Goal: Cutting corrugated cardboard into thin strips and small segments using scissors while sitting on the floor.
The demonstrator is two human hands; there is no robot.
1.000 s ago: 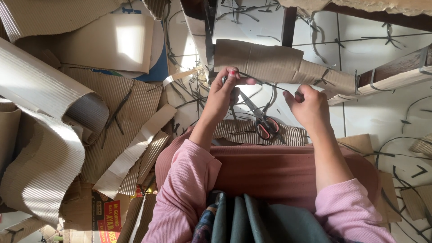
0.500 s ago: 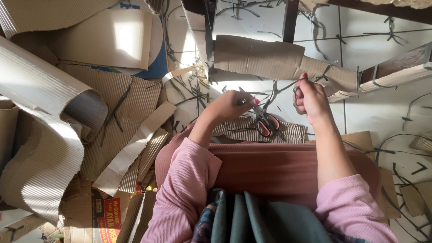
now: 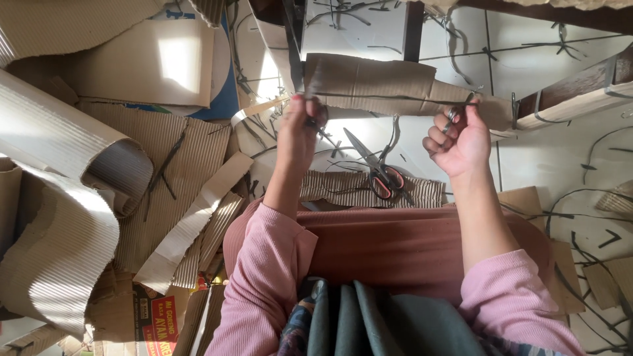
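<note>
Informal home workshop for cardboard craft, work done seated on a white tiled floor (image 3: 560,165). Corrugated cardboard sheets (image 3: 59,217), curled rolls and cut strips (image 3: 191,224) piled on the left, flattened boxes (image 3: 151,66) far left. Scissors (image 3: 379,171) lie near the lap, thin dark offcuts (image 3: 593,224) scattered over the tiles. Sunlight patches, no counter.

Scissors (image 3: 381,173) lie on white tiles (image 3: 541,165); rolled corrugated cardboard (image 3: 72,191) sits left.

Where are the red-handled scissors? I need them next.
In the head view, the red-handled scissors lie on the white floor between the left hand and right hand, just beyond the ribbed cardboard strip.
</note>
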